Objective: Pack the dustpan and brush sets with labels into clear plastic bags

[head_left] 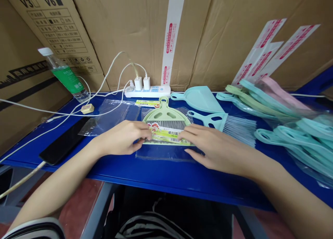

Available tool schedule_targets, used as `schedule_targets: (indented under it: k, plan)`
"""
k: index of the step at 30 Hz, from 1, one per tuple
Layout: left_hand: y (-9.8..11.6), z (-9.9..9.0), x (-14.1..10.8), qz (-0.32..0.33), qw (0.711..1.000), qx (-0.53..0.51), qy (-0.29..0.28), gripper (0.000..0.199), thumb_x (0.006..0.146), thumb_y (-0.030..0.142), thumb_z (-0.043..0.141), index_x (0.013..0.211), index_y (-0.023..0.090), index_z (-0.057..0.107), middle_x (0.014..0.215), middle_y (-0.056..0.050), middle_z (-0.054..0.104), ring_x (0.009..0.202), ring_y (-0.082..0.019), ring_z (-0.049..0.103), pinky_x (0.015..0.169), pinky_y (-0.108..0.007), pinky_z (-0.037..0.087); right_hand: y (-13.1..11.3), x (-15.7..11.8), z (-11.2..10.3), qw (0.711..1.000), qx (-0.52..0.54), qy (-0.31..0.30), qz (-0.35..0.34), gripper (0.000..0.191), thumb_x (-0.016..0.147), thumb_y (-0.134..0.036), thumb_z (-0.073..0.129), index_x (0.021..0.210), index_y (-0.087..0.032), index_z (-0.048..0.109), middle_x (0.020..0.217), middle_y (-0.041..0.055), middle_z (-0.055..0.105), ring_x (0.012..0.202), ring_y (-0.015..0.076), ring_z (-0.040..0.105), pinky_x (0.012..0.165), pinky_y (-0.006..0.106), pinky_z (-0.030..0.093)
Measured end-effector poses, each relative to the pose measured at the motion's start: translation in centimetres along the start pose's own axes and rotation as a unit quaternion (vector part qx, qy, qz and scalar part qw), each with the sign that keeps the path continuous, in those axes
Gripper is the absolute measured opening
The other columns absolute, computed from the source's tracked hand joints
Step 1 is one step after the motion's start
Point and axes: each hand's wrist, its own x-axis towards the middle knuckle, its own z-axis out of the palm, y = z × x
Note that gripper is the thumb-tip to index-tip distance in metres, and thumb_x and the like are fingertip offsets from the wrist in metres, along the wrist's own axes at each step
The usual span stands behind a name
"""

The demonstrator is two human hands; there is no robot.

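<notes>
A green hand brush and dustpan set (166,114), handle pointing away from me, lies in a clear plastic bag (161,155) on the blue table. Across its grey bristles sits a yellow-green printed label card (166,133). My left hand (127,137) has its fingers closed at the card's left end. At the right end, the fingers of my right hand (208,143) curl onto the card, the thumb lower down over the plastic. Whether the card is inside or outside the bag I cannot tell. Just beyond my right hand are a loose turquoise brush (208,119) and a turquoise dustpan (200,99).
Bagged turquoise, green and pink sets (293,138) pile up at the right. A power strip (148,91) with chargers stands at the back, another label card (147,103) before it. Leftward are an empty bag (111,114), a phone (65,141), cables and a water bottle (65,77).
</notes>
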Motion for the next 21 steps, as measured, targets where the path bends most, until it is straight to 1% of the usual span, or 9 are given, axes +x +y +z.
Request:
schedule_targets:
  k: [2, 4, 8, 12, 17, 21]
  plan:
    - [0.1, 0.1, 0.1, 0.0, 0.999, 0.044, 0.013, 0.016, 0.083, 0.01, 0.051, 0.093, 0.017, 0.062, 0.087, -0.003, 0.064, 0.074, -0.016, 0.06, 0.064, -0.027, 0.048, 0.0, 0.2, 0.2, 0.999, -0.028, 0.026, -0.01, 0.01, 0.084, -0.017, 0.06, 0.094, -0.017, 0.061, 0.092, 0.0082, 0.066, 0.084, 0.0232, 0.062, 0.072, 0.035, 0.049]
    - [0.1, 0.3, 0.2, 0.009, 0.996, 0.084, 0.025, 0.014, 0.084, 0.013, 0.052, 0.095, 0.015, 0.06, 0.087, -0.005, 0.063, 0.076, -0.017, 0.06, 0.065, -0.028, 0.049, 0.0, 0.5, 0.5, 0.997, -0.053, 0.048, -0.011, 0.012, 0.084, -0.02, 0.062, 0.096, -0.016, 0.061, 0.093, 0.0088, 0.066, 0.084, 0.0234, 0.061, 0.072, 0.035, 0.049]
    - [0.3, 0.7, 0.5, 0.025, 0.991, 0.122, 0.042, 0.013, 0.086, 0.013, 0.049, 0.095, 0.015, 0.058, 0.086, -0.005, 0.063, 0.076, -0.017, 0.06, 0.064, -0.028, 0.05, -0.1, 0.9, 1.1, 0.993, -0.107, 0.054, -0.016, 0.006, 0.084, -0.014, 0.057, 0.09, -0.015, 0.061, 0.086, 0.0078, 0.064, 0.075, 0.0212, 0.06, 0.065, 0.033, 0.046]
    - [0.3, 1.0, 0.6, 0.028, 0.989, 0.138, 0.042, 0.014, 0.088, 0.012, 0.046, 0.091, 0.015, 0.059, 0.082, -0.004, 0.064, 0.072, -0.016, 0.061, 0.062, -0.027, 0.049, 0.0, 0.9, 1.4, 0.988, -0.143, 0.051, -0.024, 0.015, 0.082, -0.007, 0.05, 0.088, -0.016, 0.06, 0.083, 0.0066, 0.064, 0.072, 0.0203, 0.058, 0.062, 0.031, 0.042]
    - [0.2, 1.2, 0.6, 0.029, 0.99, 0.136, 0.036, 0.015, 0.089, 0.013, 0.045, 0.091, 0.015, 0.059, 0.082, -0.004, 0.065, 0.068, -0.016, 0.061, 0.06, -0.028, 0.049, 0.2, 0.8, 1.5, 0.984, -0.162, 0.062, -0.036, 0.017, 0.078, -0.004, 0.051, 0.087, -0.016, 0.06, 0.08, 0.0057, 0.062, 0.071, 0.0203, 0.057, 0.061, 0.031, 0.04]
    - [0.1, 1.2, 0.6, 0.023, 0.99, 0.136, 0.027, 0.017, 0.091, 0.014, 0.042, 0.091, 0.015, 0.059, 0.082, -0.004, 0.066, 0.068, -0.015, 0.061, 0.061, -0.027, 0.049, 0.3, 0.8, 1.6, 0.982, -0.173, 0.062, -0.032, 0.022, 0.075, -0.001, 0.05, 0.088, -0.016, 0.059, 0.081, 0.0063, 0.062, 0.073, 0.0213, 0.057, 0.062, 0.031, 0.039]
